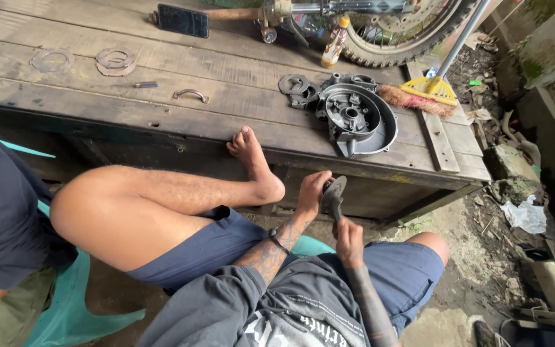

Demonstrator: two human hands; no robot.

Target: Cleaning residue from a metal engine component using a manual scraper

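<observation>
The small dark metal part (333, 195) is mostly covered by the left hand (313, 191) and right hand (348, 239) — its full shape cannot be told, nor how each grip closes on it. The motorcycle wheel (412, 32) is cut off by the top edge, as is the broom (426, 90) handle. A second person's dark sleeve (1, 212) runs off the left edge. The flat rings (115, 61) on the counter (226, 96) are too small to identify — likewise the litter at right.
</observation>
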